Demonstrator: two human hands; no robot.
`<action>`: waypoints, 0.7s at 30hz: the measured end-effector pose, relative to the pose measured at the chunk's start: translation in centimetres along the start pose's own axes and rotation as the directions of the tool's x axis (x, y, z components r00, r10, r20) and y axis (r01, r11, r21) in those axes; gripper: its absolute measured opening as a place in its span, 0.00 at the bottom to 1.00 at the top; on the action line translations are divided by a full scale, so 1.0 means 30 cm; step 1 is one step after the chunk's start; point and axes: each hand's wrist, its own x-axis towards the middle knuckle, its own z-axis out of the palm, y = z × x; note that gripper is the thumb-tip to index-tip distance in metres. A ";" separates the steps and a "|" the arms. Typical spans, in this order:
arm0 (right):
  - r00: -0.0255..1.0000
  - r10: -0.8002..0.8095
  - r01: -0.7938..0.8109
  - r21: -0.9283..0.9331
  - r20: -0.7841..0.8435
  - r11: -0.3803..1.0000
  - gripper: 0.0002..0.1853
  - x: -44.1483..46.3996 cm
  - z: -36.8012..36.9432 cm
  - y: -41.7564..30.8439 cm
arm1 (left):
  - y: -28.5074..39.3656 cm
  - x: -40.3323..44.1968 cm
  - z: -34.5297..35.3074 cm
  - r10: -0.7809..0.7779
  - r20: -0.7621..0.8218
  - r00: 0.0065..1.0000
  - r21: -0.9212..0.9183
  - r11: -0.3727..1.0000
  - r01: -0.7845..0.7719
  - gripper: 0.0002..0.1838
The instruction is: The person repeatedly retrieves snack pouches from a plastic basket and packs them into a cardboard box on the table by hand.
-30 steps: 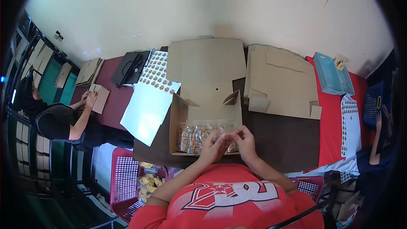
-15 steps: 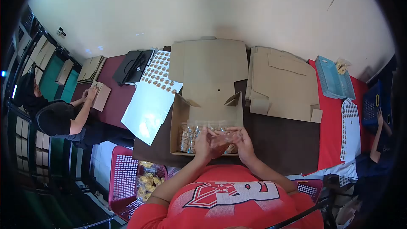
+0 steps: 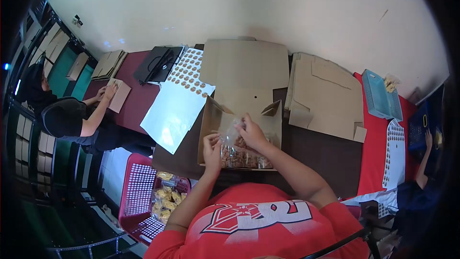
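Observation:
An open cardboard box (image 3: 207, 129) stands in front of me on the dark table, its tall lid raised at the back. Several clear packets of brown snack pieces (image 3: 235, 158) stand in a row inside, along the near wall. Over them, a clear plastic bag (image 3: 231, 132) stretches between my hands. My right hand (image 3: 253, 134) pinches its upper right part. At the bag's left edge, my left hand (image 3: 212, 151) is closed with fingertips pressed together on the plastic. Brown pieces show beneath the bag; whether they lie in it is unclear.
Flattened cardboard boxes (image 3: 326, 98) lie to the right, a sticker sheet (image 3: 175, 110) to the left. A blue-green basket (image 3: 378, 100) sits on red cloth. Below left is a pink basket (image 3: 136, 187) with yellow packets. One person (image 3: 62, 120) handles a small box; another's arm (image 3: 424, 158) shows right.
My hands have drawn apart; the right rose up and left, the left moved left and slightly down. The bag is now stretched between them. The whole view shifted slightly.

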 end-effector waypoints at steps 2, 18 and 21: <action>0.988 0.045 -0.041 -0.030 0.147 0.999 0.17 0.072 0.068 -0.013 | -0.036 -0.001 -0.113 0.218 -0.048 0.975 0.313 0.930 -0.192 0.12; 0.940 0.038 0.151 -0.510 0.340 0.847 0.20 0.555 0.376 0.266 | -0.142 -0.009 -0.439 0.007 0.187 0.982 0.620 0.775 -0.123 0.24; 0.943 -0.030 0.251 -0.646 0.333 0.721 0.20 0.505 0.387 0.280 | -0.153 0.013 -0.463 -0.031 0.238 0.971 0.592 0.797 -0.120 0.24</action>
